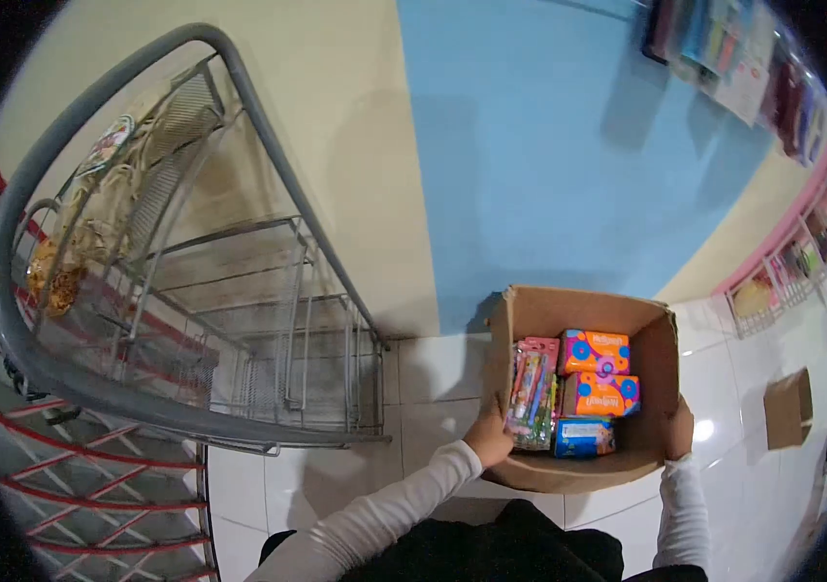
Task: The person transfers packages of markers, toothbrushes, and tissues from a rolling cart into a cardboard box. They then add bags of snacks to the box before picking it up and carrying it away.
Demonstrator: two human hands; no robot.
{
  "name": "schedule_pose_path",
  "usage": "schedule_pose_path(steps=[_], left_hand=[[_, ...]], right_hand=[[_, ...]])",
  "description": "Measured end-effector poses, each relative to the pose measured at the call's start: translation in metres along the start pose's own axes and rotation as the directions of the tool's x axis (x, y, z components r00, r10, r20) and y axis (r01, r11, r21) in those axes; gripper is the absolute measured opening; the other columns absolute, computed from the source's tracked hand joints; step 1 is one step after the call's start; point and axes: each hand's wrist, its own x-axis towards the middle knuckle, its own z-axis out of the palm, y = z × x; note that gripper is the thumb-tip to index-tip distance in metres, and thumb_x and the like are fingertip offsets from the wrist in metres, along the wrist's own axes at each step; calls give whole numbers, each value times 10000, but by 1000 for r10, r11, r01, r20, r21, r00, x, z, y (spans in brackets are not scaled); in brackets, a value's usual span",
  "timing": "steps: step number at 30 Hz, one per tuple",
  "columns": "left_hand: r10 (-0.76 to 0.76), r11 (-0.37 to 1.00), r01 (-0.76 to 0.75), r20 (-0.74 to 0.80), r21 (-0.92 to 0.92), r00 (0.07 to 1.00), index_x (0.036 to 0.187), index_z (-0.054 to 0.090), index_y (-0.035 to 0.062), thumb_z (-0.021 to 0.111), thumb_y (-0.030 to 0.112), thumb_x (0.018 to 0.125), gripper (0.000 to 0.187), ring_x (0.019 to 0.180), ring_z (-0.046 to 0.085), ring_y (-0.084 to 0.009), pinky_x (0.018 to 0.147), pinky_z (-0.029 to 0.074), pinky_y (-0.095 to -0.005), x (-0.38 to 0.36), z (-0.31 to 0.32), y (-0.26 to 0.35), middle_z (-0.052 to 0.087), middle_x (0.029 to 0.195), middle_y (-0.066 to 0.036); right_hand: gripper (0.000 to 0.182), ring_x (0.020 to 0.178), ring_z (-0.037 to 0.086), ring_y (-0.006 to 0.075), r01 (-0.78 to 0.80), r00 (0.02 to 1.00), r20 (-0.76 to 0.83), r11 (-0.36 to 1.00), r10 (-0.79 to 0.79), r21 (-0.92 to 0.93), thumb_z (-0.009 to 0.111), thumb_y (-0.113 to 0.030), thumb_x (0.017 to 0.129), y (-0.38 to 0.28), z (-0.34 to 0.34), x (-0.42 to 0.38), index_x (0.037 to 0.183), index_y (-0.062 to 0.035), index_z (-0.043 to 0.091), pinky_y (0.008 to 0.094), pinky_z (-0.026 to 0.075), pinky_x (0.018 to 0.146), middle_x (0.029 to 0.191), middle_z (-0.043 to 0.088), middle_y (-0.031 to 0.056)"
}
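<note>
Cardboard box [583,312], open-topped, held between both hands over white tile floor [437,373]. Left hand [491,436] clasps the box's left wall, fingers curled over the edge, beside the toothbrush packs [533,393]. Right hand [680,429] pressed flat against the box's right outer wall; fingers mostly hidden behind it. Between the two grips, inside the box: two orange packets [598,373] stacked one behind the other, a blue packet [583,436] nearest the body. Well left of the left hand: grey wire rack [239,320] against the wall. Right of the right hand, apart: a small cardboard box [788,407] on the floor.
</note>
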Motion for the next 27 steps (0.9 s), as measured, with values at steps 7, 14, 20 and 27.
schedule_pose_path(steps=[7, 14, 20, 27], left_hand=[[-355, 905, 339, 19, 256, 935, 1098, 461, -30, 531, 191, 763, 407, 928, 546, -403, 825, 440, -434, -11, -10, 24, 543, 1019, -264], [-439, 838, 391, 47, 380, 897, 963, 580, 3, 496, 247, 808, 301, 831, 578, -400, 759, 461, -446, -78, -56, 99, 607, 887, -225], [-395, 890, 373, 38, 263, 918, 1067, 511, 34, 449, 291, 853, 340, 865, 568, -389, 758, 442, -468, -174, -61, 143, 593, 904, -245], [-477, 877, 454, 181, 156, 860, 1116, 494, 45, 464, 307, 818, 398, 873, 577, -366, 769, 447, -414, -245, -154, 309, 598, 965, -208]], right_hand=[[286, 819, 597, 377, -92, 995, 27, 995, 91, 27, 545, -238, 782, 1, 0, 4, 986, -38, 556, 430, 468, 648, 882, 621, 193], [281, 819, 594, 384, -105, 974, 202, 994, 102, 6, 556, -221, 747, 23, -26, -46, 949, -27, 568, 431, 475, 662, 872, 619, 204], [381, 811, 606, 381, -152, 945, 286, 987, 160, -48, 574, -326, 730, 9, -120, -132, 930, -2, 584, 412, 470, 636, 809, 622, 222], [302, 767, 616, 350, -218, 929, 326, 970, 173, 107, 591, -210, 717, -111, -290, -162, 921, 13, 588, 382, 473, 654, 786, 631, 189]])
